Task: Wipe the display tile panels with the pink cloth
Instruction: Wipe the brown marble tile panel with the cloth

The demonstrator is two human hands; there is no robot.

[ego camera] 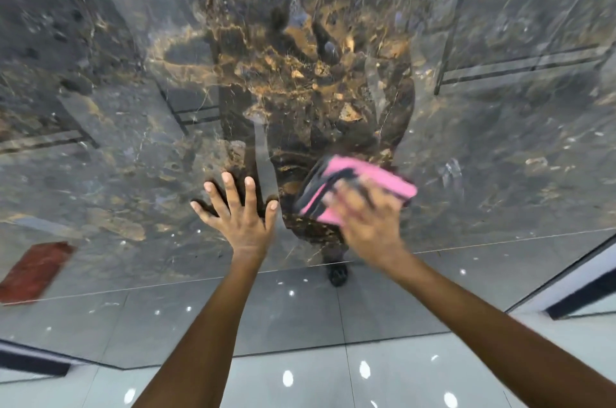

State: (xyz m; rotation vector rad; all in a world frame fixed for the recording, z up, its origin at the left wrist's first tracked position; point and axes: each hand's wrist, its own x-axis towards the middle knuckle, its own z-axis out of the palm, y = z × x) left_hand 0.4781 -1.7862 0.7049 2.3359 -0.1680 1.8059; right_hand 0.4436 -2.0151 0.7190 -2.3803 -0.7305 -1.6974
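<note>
Two bare forearms nearest the lens, reaching up and away toward a large glossy tile panel (333,57). Left hand (238,217) flat against the panel low down, fingers straight and fanned wide, fingertips doubled by dark reflections in the polish. Right hand (363,217) just beside the left, blurred, palm and straight fingers pressing a pink cloth (366,189) onto the panel. Cloth folded to a rough rectangle, soft and napped, bright pink, upper right corner poking beyond the fingers; dark mirrored streaks alongside the upper left edge. Whether the thumb hooks round the cloth: cannot tell through the blur.

Panel surface smooth and mirror-bright, dark grey-black marble pattern with gold-brown veins and pale flecks, densest above the cloth. Hazy reflection of a standing figure down the middle, and of dark straight frame lines to either side. Thin pale bottom edge of the panel running just below both wrists.

Grey floor tiles (383,311) below that edge, square, glossy, narrow grout joints, dotted with white oval light reflections. Rust-red rectangular patch (36,266) far left of the left hand, at the panel's lower edge. Dark-edged white strips at the lower left and lower right. No readable lettering or brand marks anywhere.
</note>
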